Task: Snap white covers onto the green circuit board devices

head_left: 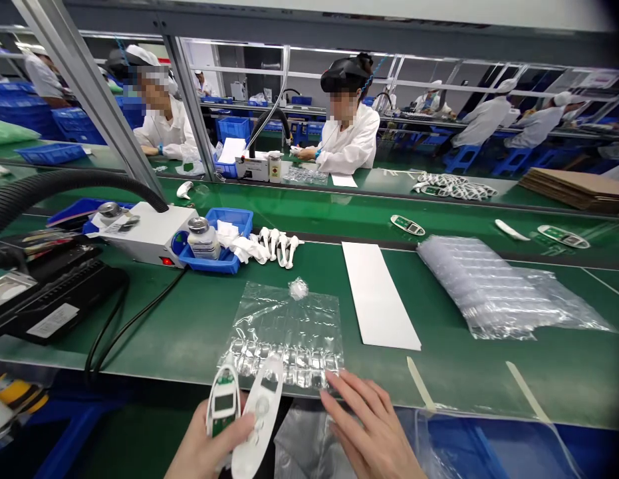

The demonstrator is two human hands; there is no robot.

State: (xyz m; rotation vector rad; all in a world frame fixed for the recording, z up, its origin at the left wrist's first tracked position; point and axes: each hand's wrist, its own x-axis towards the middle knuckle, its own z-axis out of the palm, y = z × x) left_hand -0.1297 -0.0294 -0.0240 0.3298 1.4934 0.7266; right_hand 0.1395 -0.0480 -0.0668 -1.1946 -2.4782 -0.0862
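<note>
Your left hand [202, 449] is rising from the bottom edge, fingers curling shut around two pieces: a white casing shell [258, 416] and a casing half with green circuit board [223, 401], both standing nearly upright just above the table's [189, 326] near edge. Your right hand [371, 432] is lying flat, palm down, fingers spread and holding nothing, fingertips touching the clear bubble-wrap bag [289, 332] that is resting on the green table. Beyond it, a white sheet [376, 293] and a stack of clear bags [489, 286] are lying. Across the conveyor, two people in white coats are sitting.
</note>
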